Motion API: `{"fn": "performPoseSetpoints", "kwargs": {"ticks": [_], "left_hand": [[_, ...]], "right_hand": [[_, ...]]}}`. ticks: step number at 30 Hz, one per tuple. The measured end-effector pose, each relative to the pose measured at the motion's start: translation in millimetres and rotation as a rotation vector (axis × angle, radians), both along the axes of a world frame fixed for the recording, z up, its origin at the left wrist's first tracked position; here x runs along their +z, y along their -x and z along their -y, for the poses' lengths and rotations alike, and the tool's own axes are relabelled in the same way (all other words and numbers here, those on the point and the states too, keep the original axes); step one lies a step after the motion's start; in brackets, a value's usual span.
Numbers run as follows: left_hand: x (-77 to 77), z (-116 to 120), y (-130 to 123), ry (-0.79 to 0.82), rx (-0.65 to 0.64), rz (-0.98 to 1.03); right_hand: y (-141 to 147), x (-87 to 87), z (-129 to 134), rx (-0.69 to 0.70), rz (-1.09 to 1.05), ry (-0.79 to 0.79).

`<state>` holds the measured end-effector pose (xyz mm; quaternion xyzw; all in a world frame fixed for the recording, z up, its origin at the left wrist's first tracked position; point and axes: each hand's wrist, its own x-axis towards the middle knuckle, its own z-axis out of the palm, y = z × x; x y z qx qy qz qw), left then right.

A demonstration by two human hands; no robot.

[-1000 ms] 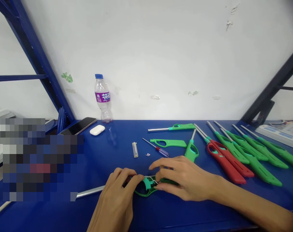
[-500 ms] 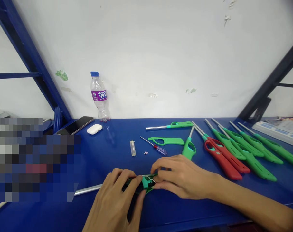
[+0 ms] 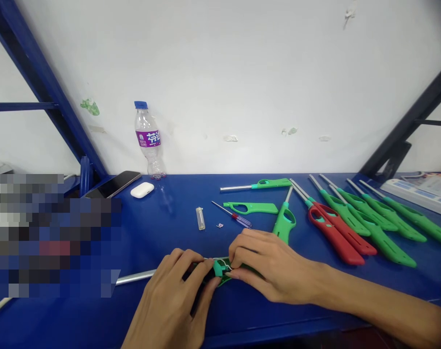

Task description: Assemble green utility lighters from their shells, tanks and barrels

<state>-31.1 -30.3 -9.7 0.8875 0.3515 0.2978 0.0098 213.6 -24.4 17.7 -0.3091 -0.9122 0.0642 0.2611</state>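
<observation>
An opened green lighter [image 3: 226, 280] lies near the table's front edge, its metal tube [image 3: 136, 277] pointing left. My left hand [image 3: 177, 291] is closed over its middle, thumb and fingers on either side of a teal inner part [image 3: 219, 268]. At the body's right part, my right hand [image 3: 267, 264] pinches a thin pale wire [image 3: 226, 263]. Beyond my hands lie a clear fuel tank [image 3: 200, 218], a tiny part [image 3: 219, 225], a screwdriver [image 3: 240, 220] and a loose green casing half [image 3: 257, 208].
Several green lighters [image 3: 384, 237] and two red ones [image 3: 338, 237] lie at the right. One green lighter [image 3: 275, 183] is at the back. A bottle [image 3: 149, 140], a white case [image 3: 142, 190] and a phone [image 3: 117, 184] stand or lie back left. A blurred patch covers the far left.
The view has shifted slightly. My right fingertips have moved a little at the wire, and the fingers of my left hand still hold the lighter.
</observation>
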Motion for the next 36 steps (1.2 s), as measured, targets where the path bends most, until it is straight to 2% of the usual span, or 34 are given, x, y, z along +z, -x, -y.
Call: {"fn": "performPoseSetpoints", "kwargs": {"ticks": [6, 10, 16, 22, 31, 36], "left_hand": [[-2.4, -1.5, -0.4, -0.002, 0.006, -0.020], [-1.7, -1.3, -0.9, -0.011, -0.002, -0.001], [-0.2, -0.1, -0.4, -0.005, 0.005, -0.002], [-0.5, 0.5, -0.3, -0.030, 0.019, -0.016], [-3.9, -0.6, 0.9, -0.047, 0.013, -0.031], [-4.5, -0.7, 1.2, -0.082, 0.013, -0.033]], "right_hand": [[-1.6, 2.6, 1.6, 0.014, 0.057, 0.060], [-2.9, 5.5, 3.2, 0.015, 0.125, -0.058], [-2.4, 6.9, 4.5, 0.060, 0.193, -0.155], [-1.4, 1.3, 2.0, 0.005, 0.110, -0.030], [-0.8, -1.4, 2.4, 0.005, 0.098, -0.070], [-1.5, 2.7, 2.7, 0.001, 0.164, 0.009]]}}
